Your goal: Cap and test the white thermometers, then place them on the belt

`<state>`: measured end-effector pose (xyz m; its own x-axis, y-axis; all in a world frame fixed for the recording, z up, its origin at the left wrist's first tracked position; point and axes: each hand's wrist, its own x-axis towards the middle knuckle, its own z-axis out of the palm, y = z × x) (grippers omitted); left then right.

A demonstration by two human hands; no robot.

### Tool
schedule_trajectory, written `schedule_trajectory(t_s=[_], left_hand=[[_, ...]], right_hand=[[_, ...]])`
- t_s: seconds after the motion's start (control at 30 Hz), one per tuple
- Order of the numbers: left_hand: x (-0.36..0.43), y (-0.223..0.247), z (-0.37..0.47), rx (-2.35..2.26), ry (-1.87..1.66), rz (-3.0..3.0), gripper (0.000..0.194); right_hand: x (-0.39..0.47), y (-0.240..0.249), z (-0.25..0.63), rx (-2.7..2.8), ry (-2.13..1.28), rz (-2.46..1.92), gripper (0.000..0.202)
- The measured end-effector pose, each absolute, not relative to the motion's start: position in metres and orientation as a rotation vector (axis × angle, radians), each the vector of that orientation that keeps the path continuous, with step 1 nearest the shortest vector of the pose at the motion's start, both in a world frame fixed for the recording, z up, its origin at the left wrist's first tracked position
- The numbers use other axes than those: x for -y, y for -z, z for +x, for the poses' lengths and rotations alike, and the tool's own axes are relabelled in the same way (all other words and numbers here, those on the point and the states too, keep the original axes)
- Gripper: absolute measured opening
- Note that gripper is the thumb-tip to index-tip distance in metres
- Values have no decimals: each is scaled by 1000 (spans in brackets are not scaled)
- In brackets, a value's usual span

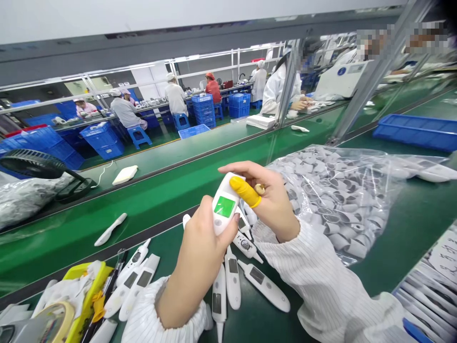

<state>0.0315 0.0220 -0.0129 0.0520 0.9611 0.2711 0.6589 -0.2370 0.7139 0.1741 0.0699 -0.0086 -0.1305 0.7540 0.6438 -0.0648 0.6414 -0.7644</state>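
A white handheld device (218, 223) with a lit green screen is held up over the bench. My left hand (202, 243) is wrapped round its lower part, thumb beside the screen. My right hand (266, 195) grips the upper end, with a yellow finger cot on its thumb; its other fingers are partly hidden behind. Below my hands, several similar white devices with dark screens and thin tips lie fanned out, one (266, 286) pointing up to the left. More of them (144, 278) rest left of my left sleeve.
A clear plastic bag (332, 205) of grey-white parts lies at right. A yellow tray (84, 305) with tape and cloths stands at lower left. Behind the green conveyor (157, 190) are a black fan (32, 164) and a metal post. A blue tray (417, 133) sits at back right; people work beyond.
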Motion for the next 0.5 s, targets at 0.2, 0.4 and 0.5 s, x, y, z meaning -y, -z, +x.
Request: schedule_trajectory(t_s=[0.2, 0.4, 0.5], left_hand=[[-23, 15, 35, -1626, -1056, 1946, 25], [-26, 17, 37, -1607, -1086, 1954, 26], [-24, 16, 33, -1460, -1032, 1893, 25]], right_hand=[[-71, 9, 175, 1555, -728, -592, 16], [-73, 8, 177, 1545, -766, -581, 14], [-73, 7, 178, 1522, -800, -589, 15]])
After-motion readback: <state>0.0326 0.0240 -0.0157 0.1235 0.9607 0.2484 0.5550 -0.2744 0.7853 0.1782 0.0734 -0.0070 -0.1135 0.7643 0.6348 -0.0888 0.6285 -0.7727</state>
